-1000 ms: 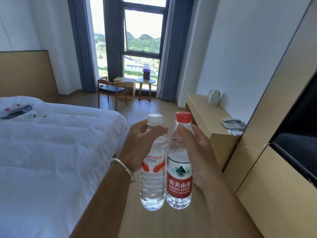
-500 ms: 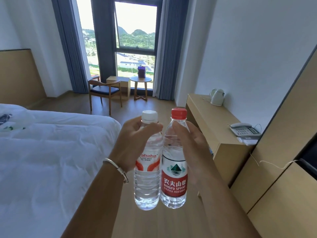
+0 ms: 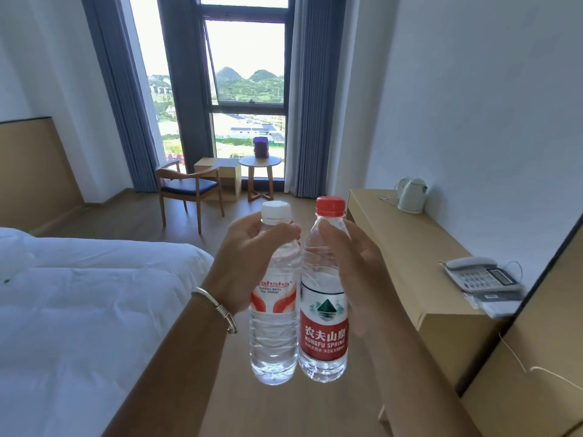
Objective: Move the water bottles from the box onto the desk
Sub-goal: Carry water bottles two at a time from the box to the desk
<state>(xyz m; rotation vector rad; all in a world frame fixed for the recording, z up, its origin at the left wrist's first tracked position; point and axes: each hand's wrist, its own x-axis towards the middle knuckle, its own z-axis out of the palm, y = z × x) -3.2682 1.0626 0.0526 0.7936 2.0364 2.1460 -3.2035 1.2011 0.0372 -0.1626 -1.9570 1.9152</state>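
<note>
Both bottles nearer desk than before; left hand grasps white-capped bottle, right hand grasps red-capped Nongfu Spring bottle; bottles upright, touching, in mid-air; desk lies ahead-right, right hand nearer

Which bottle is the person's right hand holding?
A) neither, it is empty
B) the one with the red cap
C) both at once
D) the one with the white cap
B: the right hand grips the red-capped bottle, while the left hand grips the white-capped bottle beside it.
</note>
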